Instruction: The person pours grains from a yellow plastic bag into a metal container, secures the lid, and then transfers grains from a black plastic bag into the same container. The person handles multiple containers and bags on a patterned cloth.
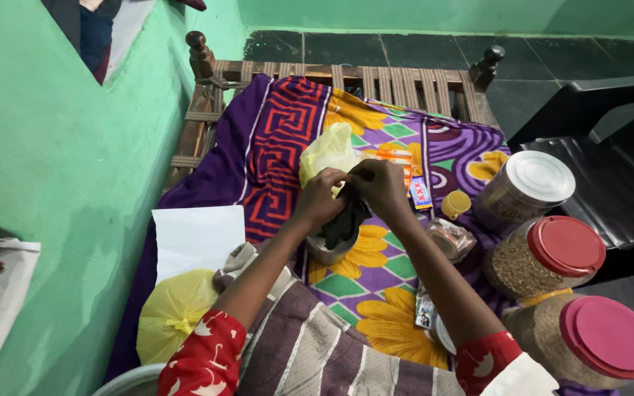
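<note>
Closest to the camera, two red-and-white patterned sleeves frame a striped brown-and-grey cloth (pixel 317 352) across the lap, with a knotted yellow plastic bag (pixel 172 312) at the lower left and a white sheet of paper (pixel 198 235) just beyond it. On the right sit two clear plastic jars of brown grain with pinkish-red lids, one nearest (pixel 588 341) and one behind it (pixel 548 257). Now to the middle: the left hand (pixel 321 198) and right hand (pixel 379 187) meet, fingers pinched together on a dark, limp piece of plastic wrapping (pixel 345 220) that hangs over a small round steel bowl (pixel 328 249) resting on the purple, yellow and red patterned bedspread (pixel 280 139). Right behind the hands, a pale yellow plastic bag (pixel 329 150) stands bunched up. Small printed sachets (pixel 420 192) and a little yellow cup (pixel 455 204) lie to the right, beside a metal tin with a white lid (pixel 526 189). Farthest back, the wooden bed frame (pixel 346 77) meets the green wall (pixel 53 147).
</note>
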